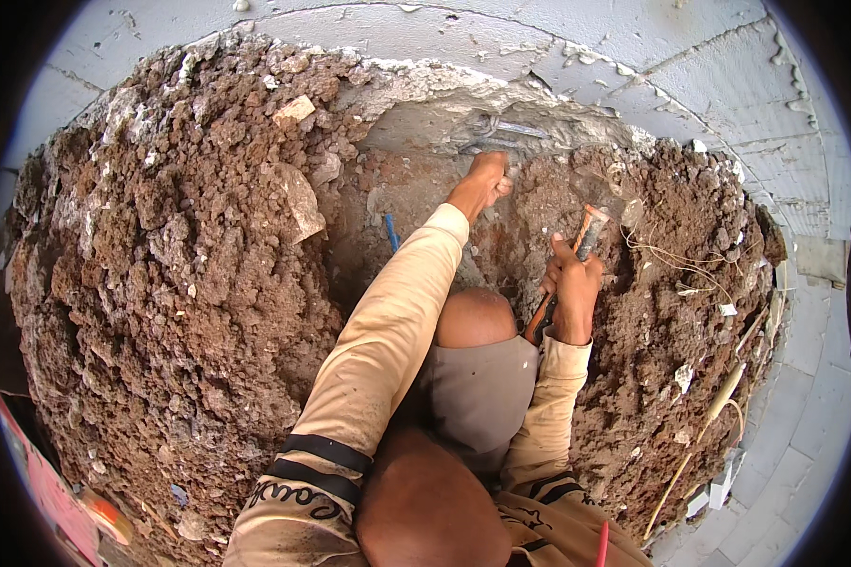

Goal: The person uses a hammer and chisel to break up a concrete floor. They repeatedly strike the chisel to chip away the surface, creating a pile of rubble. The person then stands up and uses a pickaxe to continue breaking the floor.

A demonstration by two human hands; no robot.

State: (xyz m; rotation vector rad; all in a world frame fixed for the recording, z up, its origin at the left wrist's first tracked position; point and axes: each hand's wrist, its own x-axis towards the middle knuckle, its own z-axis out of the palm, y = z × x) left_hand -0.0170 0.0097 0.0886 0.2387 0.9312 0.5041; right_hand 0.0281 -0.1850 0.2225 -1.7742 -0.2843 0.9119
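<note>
Left hand [485,180]: grip curled, cannot tell on what; near rods [520,128], pit's [411,180] far edge
Right hand [575,283]: grip wrapped around hammer [588,238]

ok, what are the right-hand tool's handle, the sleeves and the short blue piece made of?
Tool handle: likely plastic or rubber, orange and black, worn-looking.
Sleeves: matte tan fabric, shown by creases.
Blue piece: maybe plastic, given its bright colour; too small to confirm.

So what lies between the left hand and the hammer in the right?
In the head view, rough brown soil fills the stretch between the left hand and the hammer.
</note>
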